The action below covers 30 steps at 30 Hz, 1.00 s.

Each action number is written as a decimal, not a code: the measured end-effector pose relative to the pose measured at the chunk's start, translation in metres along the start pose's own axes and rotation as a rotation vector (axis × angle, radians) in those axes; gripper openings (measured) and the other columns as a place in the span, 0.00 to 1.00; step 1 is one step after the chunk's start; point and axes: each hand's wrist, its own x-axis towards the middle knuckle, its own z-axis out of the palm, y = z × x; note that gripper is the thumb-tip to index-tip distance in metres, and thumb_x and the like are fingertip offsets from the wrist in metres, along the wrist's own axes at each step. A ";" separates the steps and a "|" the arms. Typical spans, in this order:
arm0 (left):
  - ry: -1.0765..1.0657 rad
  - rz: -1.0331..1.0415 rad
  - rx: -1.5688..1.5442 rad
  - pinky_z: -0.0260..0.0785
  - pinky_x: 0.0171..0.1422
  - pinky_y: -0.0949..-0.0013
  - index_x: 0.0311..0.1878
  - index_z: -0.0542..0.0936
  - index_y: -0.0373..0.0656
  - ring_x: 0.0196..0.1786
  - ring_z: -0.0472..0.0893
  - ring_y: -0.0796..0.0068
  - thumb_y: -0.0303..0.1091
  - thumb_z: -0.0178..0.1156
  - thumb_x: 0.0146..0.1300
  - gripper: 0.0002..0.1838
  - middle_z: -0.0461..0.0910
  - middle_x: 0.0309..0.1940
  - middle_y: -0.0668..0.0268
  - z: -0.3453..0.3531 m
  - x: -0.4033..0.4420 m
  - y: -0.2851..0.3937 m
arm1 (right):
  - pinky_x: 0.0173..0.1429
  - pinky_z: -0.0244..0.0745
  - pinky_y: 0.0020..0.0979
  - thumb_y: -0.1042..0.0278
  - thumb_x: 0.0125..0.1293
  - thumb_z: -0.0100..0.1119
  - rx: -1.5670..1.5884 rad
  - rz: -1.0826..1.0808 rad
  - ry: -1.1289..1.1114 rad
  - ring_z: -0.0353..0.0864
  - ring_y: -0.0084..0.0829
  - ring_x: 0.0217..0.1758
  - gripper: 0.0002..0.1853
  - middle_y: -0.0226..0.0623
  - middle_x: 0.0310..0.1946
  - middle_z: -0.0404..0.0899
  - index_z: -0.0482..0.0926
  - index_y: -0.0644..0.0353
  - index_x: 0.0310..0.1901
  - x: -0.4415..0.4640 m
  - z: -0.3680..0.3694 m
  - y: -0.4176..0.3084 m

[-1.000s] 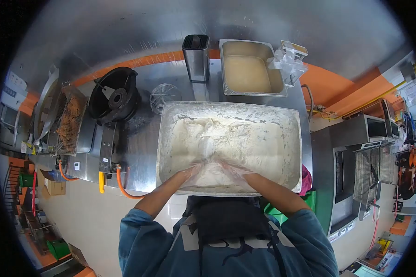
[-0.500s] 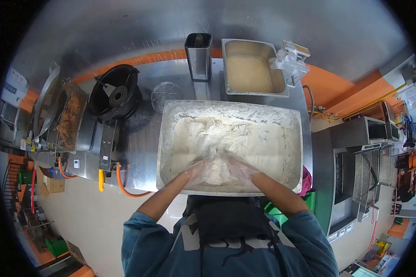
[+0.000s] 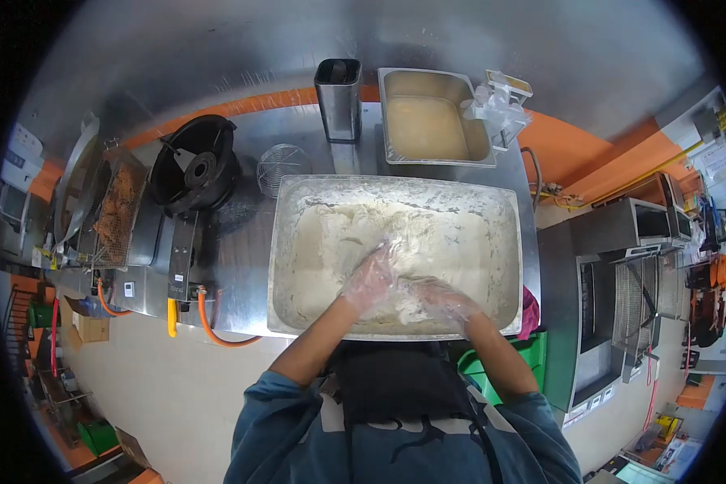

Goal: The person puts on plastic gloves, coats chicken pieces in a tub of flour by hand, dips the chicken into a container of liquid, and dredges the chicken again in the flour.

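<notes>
A large metal pan (image 3: 502,324) of white flour (image 3: 460,258) stands in front of me. Both hands wear clear plastic gloves dusted with flour. My left hand (image 3: 373,278) is over the middle of the flour, fingers stretched out toward the far side, tips blurred. Close to its right, my right hand (image 3: 442,301) reaches low into the flour, fingers pointing left and partly covered. A pale floury lump (image 3: 410,310) shows just below the right fingers; whether they grip it is unclear.
Behind the pan are a metal tub of pale liquid (image 3: 427,133), a tall steel holder (image 3: 340,105) and a wire skimmer (image 3: 282,169). Leftward stand a black round burner (image 3: 198,169) and a mesh basket of fried food (image 3: 119,206). A green bin (image 3: 532,355) sits below right.
My left hand has come up and right from the flour toward the middle. The right hand has shifted slightly right, with its fingers now turned left. The view has moved a little.
</notes>
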 end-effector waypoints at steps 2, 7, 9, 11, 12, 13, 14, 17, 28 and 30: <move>-0.004 0.549 1.831 0.57 0.57 0.66 0.61 0.57 0.48 0.54 0.66 0.68 0.41 0.42 0.61 0.25 0.64 0.54 0.64 -0.003 0.019 -0.021 | 0.54 0.62 0.27 0.61 0.61 0.45 -0.114 0.036 0.064 0.68 0.29 0.48 0.18 0.40 0.45 0.71 0.68 0.65 0.48 -0.003 0.012 -0.042; -0.145 0.689 1.897 0.55 0.59 0.66 0.60 0.59 0.49 0.56 0.63 0.71 0.47 0.40 0.61 0.24 0.63 0.55 0.65 -0.002 0.049 -0.011 | 0.55 0.61 0.24 0.68 0.61 0.44 -0.238 0.031 0.105 0.69 0.28 0.48 0.14 0.39 0.47 0.69 0.68 0.65 0.47 -0.001 0.017 -0.037; -0.207 0.637 1.890 0.54 0.60 0.66 0.59 0.60 0.50 0.57 0.62 0.72 0.49 0.40 0.61 0.25 0.63 0.55 0.66 0.005 0.057 -0.004 | 0.55 0.62 0.23 0.69 0.61 0.44 0.429 0.128 0.222 0.69 0.27 0.48 0.14 0.39 0.47 0.69 0.67 0.65 0.48 -0.006 0.023 -0.050; -0.289 0.537 1.870 0.52 0.60 0.67 0.58 0.60 0.50 0.57 0.60 0.73 0.52 0.39 0.62 0.25 0.63 0.55 0.66 0.015 0.067 0.009 | 0.55 0.62 0.23 0.70 0.60 0.46 0.794 0.160 0.272 0.69 0.27 0.49 0.15 0.39 0.46 0.69 0.66 0.65 0.48 -0.006 0.028 -0.044; -0.439 0.286 1.794 0.51 0.61 0.66 0.58 0.61 0.50 0.57 0.60 0.72 0.52 0.38 0.61 0.25 0.63 0.55 0.66 0.031 0.082 0.050 | 0.54 0.62 0.23 0.71 0.59 0.47 0.721 0.122 0.255 0.68 0.26 0.49 0.16 0.40 0.46 0.69 0.65 0.66 0.48 -0.001 0.030 -0.021; -0.548 0.025 1.710 0.50 0.62 0.66 0.58 0.61 0.49 0.57 0.60 0.70 0.53 0.38 0.61 0.26 0.63 0.55 0.65 0.047 0.096 0.091 | 0.54 0.63 0.23 0.72 0.58 0.48 0.649 0.085 0.238 0.68 0.26 0.50 0.16 0.40 0.46 0.69 0.65 0.66 0.49 0.003 0.031 -0.008; -0.595 -0.196 1.177 0.49 0.62 0.65 0.58 0.61 0.49 0.57 0.61 0.69 0.54 0.38 0.61 0.26 0.62 0.55 0.65 0.048 0.095 0.091 | 0.54 0.63 0.23 0.73 0.57 0.48 0.775 0.085 0.246 0.68 0.26 0.50 0.16 0.40 0.45 0.69 0.65 0.66 0.48 0.001 0.033 -0.020; -0.156 -0.599 -1.235 0.49 0.63 0.62 0.57 0.62 0.50 0.56 0.61 0.64 0.57 0.38 0.59 0.28 0.61 0.56 0.63 0.017 0.068 0.004 | 0.54 0.63 0.24 0.75 0.56 0.50 1.026 0.059 0.249 0.68 0.27 0.50 0.17 0.40 0.45 0.69 0.65 0.66 0.48 -0.006 0.038 -0.064; 0.294 -0.737 -4.108 0.61 0.55 0.57 0.63 0.49 0.54 0.58 0.62 0.63 0.53 0.39 0.61 0.29 0.53 0.61 0.64 0.017 0.073 0.008 | 0.42 0.69 0.19 0.73 0.52 0.57 0.410 0.103 0.145 0.74 0.22 0.38 0.09 0.35 0.35 0.75 0.74 0.63 0.37 0.018 0.047 -0.029; 0.402 -0.787 -4.002 0.64 0.54 0.61 0.62 0.53 0.48 0.55 0.65 0.64 0.51 0.41 0.61 0.29 0.58 0.58 0.62 0.017 0.067 0.011 | 0.41 0.70 0.20 0.72 0.52 0.57 0.459 0.135 0.125 0.73 0.21 0.37 0.10 0.34 0.35 0.75 0.74 0.62 0.37 0.016 0.042 -0.016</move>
